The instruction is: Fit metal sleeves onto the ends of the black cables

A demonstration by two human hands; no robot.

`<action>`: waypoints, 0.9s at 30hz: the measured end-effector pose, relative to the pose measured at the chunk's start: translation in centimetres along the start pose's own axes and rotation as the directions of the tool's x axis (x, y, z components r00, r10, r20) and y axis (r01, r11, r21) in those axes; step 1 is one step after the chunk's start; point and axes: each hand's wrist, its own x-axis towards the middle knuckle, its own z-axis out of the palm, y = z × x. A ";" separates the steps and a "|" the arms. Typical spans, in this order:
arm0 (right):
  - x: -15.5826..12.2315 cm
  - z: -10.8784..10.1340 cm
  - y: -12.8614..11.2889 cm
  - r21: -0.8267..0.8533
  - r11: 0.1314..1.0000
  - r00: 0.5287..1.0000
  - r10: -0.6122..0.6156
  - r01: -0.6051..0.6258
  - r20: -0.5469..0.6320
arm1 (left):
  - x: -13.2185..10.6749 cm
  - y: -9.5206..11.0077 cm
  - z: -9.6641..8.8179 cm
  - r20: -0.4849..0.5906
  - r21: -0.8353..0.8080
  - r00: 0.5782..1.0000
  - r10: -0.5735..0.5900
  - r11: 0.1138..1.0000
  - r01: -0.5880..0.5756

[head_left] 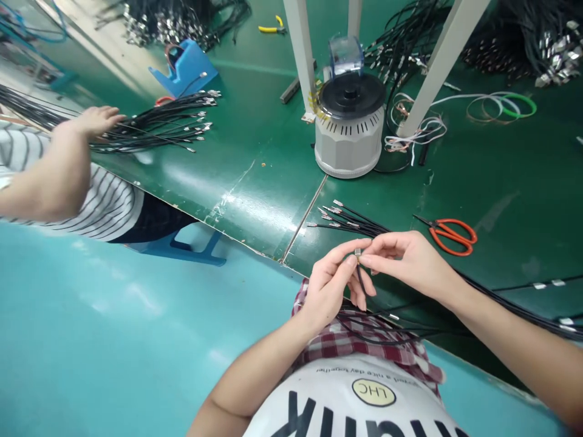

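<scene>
Close to the table's front edge, my left hand point(336, 276) pinches a black cable point(360, 278) just under its small metal connector point(357, 252). Thumb and forefinger of my right hand point(394, 258) are closed at the same connector from the right side. Whether the right fingertips grip the connector or another small part is too small to tell. Just beyond my hands lies a bundle of black cables point(359, 223) with metal ends pointing left. More black cables point(387, 334) hang over my lap beneath my hands. Red-handled scissors point(450, 235) rest on the table to the right.
A grey round machine with a black top point(350, 133) stands ahead between white posts point(300, 54). At left, a co-worker's hand point(93, 121) lies over another cable bundle point(159, 124). A blue tape dispenser point(186, 67), yellow-handled pliers point(272, 28) and heaped cables point(168, 24) are farther back.
</scene>
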 end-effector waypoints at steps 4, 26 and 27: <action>0.1 0.0 0.0 0.032 0.999 1.000 0.009 -0.009 0.022 | -0.2 -0.3 -0.3 0.059 -0.080 0.998 -0.004 0.997 0.009; 0.8 -0.3 -0.4 0.112 0.992 0.993 0.046 -0.058 0.107 | -0.4 -0.8 -0.6 -0.014 -0.211 0.991 -0.136 0.969 0.130; 0.9 -0.3 -0.4 0.108 0.992 0.993 0.050 -0.061 0.106 | -0.4 -0.8 -0.5 -0.013 -0.214 0.991 -0.132 0.969 0.126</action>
